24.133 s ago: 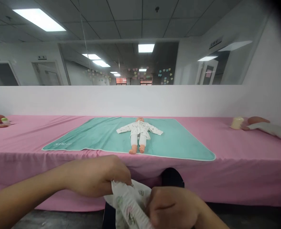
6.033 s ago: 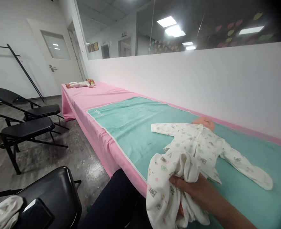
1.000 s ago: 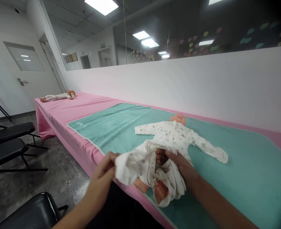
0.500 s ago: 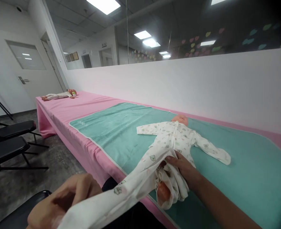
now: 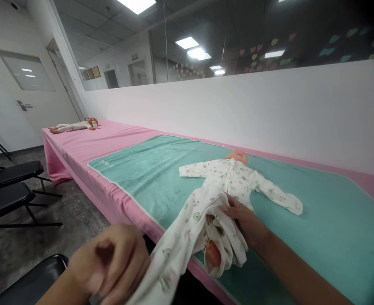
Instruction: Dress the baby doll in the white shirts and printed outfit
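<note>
Pink cloth covers the long tabletop (image 5: 79, 148) that runs along a white wall, and a teal mat (image 5: 161, 169) is spread on it beyond the right hand (image 5: 246, 222). Just past that hand, a baby doll (image 5: 234, 180) lies on its back on the mat in a printed top, arms out. White printed baby trousers (image 5: 187, 224) stretch from the doll's hips to the left hand (image 5: 110, 262). This hand is closed in a fist round the end of one trouser leg, off the tabletop's near edge, so the leg is drawn out long. The right hand's fingers clamp the rest of the bunched cloth against the doll's legs. One bare foot (image 5: 210, 253) peeps out under that hand. The knit looks light, soft and stretchy, more likely to sag or slip than to hold a shape. The hem and waistband seem the firmest places to grip.
</note>
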